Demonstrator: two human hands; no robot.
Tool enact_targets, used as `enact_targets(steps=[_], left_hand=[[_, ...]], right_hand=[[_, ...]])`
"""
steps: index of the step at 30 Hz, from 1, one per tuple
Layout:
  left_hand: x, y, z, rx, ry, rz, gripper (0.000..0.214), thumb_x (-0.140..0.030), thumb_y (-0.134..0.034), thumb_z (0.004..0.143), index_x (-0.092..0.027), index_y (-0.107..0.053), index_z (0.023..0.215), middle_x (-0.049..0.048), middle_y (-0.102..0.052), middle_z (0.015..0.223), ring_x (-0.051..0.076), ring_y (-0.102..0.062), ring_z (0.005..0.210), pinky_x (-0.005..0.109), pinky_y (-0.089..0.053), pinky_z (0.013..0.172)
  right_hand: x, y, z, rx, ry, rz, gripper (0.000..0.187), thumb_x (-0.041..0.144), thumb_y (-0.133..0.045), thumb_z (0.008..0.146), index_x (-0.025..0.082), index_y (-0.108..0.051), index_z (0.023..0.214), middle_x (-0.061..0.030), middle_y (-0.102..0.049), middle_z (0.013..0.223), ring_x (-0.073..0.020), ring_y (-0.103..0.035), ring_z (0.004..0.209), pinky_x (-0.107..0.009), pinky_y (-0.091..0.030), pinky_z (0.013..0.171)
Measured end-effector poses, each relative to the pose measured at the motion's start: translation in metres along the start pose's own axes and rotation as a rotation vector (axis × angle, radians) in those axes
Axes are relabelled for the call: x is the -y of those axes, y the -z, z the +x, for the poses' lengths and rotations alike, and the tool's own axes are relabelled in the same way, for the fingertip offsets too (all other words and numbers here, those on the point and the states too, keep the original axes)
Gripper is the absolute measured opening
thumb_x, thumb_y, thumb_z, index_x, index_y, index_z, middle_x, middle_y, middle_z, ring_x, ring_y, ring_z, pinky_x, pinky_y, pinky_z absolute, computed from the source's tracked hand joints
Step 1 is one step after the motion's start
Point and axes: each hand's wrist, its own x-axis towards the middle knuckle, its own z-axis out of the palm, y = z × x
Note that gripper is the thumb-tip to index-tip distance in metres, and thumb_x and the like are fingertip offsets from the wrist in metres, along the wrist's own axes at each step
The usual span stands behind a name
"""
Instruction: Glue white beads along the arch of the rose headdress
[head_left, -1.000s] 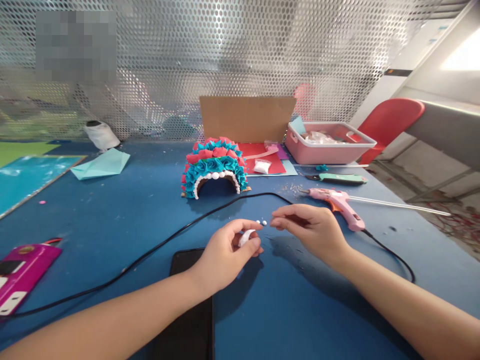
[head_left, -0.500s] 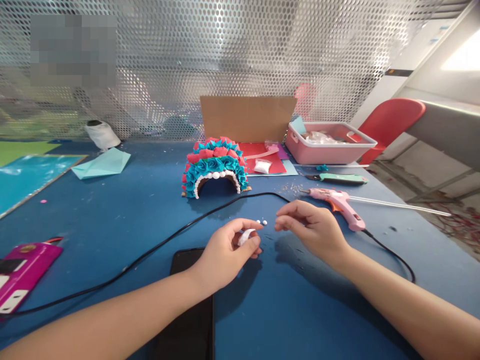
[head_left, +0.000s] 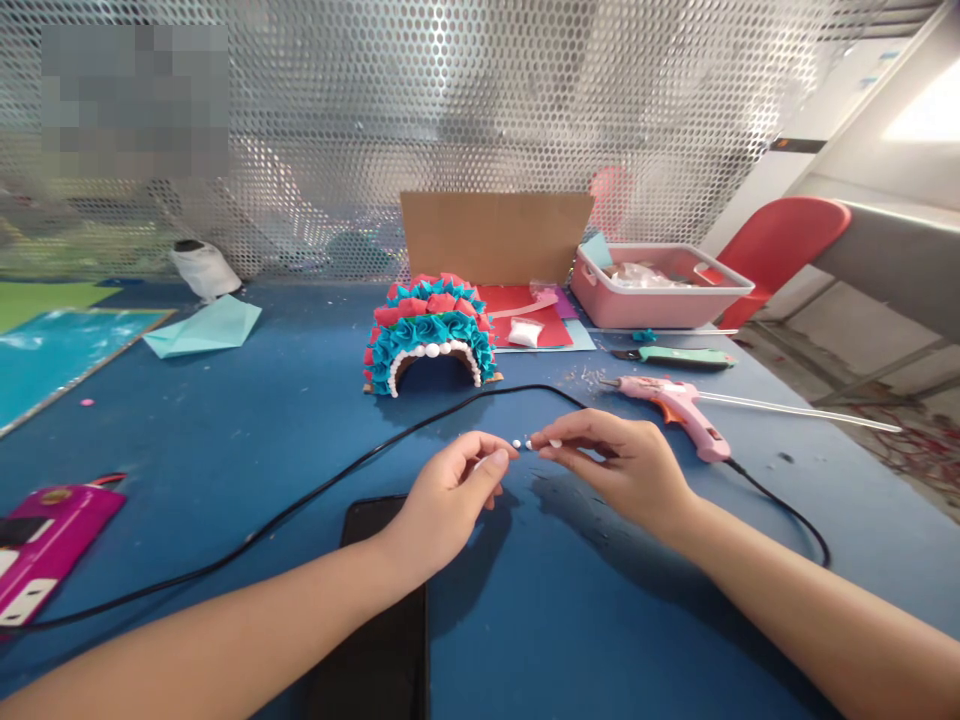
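Observation:
My left hand (head_left: 454, 490) is closed, thumb against fingers, around a lump of soft white clay that is mostly hidden, with only a sliver showing. To its right, my right hand (head_left: 619, 455) pinches a small bit of white clay (head_left: 555, 443) between thumb and fingertips. Two small white balls (head_left: 516, 444) lie on the blue table between the hands, one right by the right fingertips. Beyond them stands an arch (head_left: 431, 330) covered in teal and red paper ruffles, its front rim lined with white balls.
A pink glue gun (head_left: 679, 405) lies at right, its black cable (head_left: 337, 480) crossing the table. Behind it are a green utility knife (head_left: 682, 357), a pink basket (head_left: 660, 300) and a white packet (head_left: 525, 332). A black phone (head_left: 375, 620) lies under my left forearm; a magenta case (head_left: 67, 530) is far left.
My right hand has moved slightly left and a white bit now shows in its pinch. My left fingers have closed further over the white lump, which showed more before.

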Motion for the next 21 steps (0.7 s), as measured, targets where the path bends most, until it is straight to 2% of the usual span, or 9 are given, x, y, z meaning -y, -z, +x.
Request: enact_targets(steps=[7,11,14,17,21], left_hand=[[0.0015,0.0001,0.0018,-0.021,0.026,-0.110,0.034,-0.044,-0.047,0.086,-0.017,-0.066,0.092,0.0023,-0.059,0.080,0.012,-0.051,0.071,0.026,-0.042,0.067],[0.0014,0.0000,0.0025,0.014,-0.007,-0.038,0.024,-0.037,-0.056,0.083,-0.017,-0.065,0.093,0.0038,-0.066,0.086,0.012,-0.052,0.068,0.026,-0.042,0.064],[0.0022,0.0003,0.0021,0.031,-0.001,-0.034,0.027,-0.037,-0.060,0.081,-0.018,-0.062,0.100,0.0037,-0.068,0.087,0.013,-0.056,0.073,0.026,-0.042,0.065],[0.0023,0.0005,0.0019,0.037,0.004,-0.039,0.027,-0.037,-0.061,0.080,-0.017,-0.061,0.098,0.0041,-0.068,0.087,0.014,-0.059,0.080,0.025,-0.042,0.066],[0.0018,0.0002,0.0026,0.043,0.025,-0.042,0.026,-0.037,-0.061,0.080,-0.017,-0.061,0.096,0.0034,-0.066,0.087,0.013,-0.057,0.076,0.025,-0.042,0.065]], right_hand=[[0.0077,0.0021,0.0003,0.012,0.075,-0.112,0.012,0.030,-0.063,0.080,0.021,-0.070,0.076,-0.0010,-0.073,0.068,-0.0123,-0.065,0.057,-0.019,-0.050,0.049],[0.0076,0.0035,0.0001,0.067,0.094,-0.116,0.030,0.032,-0.054,0.086,0.020,-0.065,0.061,0.0003,-0.068,0.056,-0.0098,-0.061,0.049,-0.019,-0.047,0.049],[0.0075,0.0037,-0.0005,0.066,0.087,-0.136,0.035,0.035,-0.056,0.085,0.019,-0.063,0.055,0.0006,-0.065,0.049,-0.0089,-0.056,0.042,-0.019,-0.043,0.043],[0.0086,0.0025,-0.0007,0.012,0.092,-0.155,0.023,0.033,-0.061,0.082,0.020,-0.068,0.064,-0.0002,-0.070,0.058,-0.0107,-0.061,0.048,-0.019,-0.045,0.043],[0.0098,0.0005,-0.0010,-0.037,0.134,-0.144,0.011,0.026,-0.061,0.083,0.021,-0.070,0.078,-0.0010,-0.074,0.075,-0.0132,-0.069,0.064,-0.019,-0.053,0.055]])
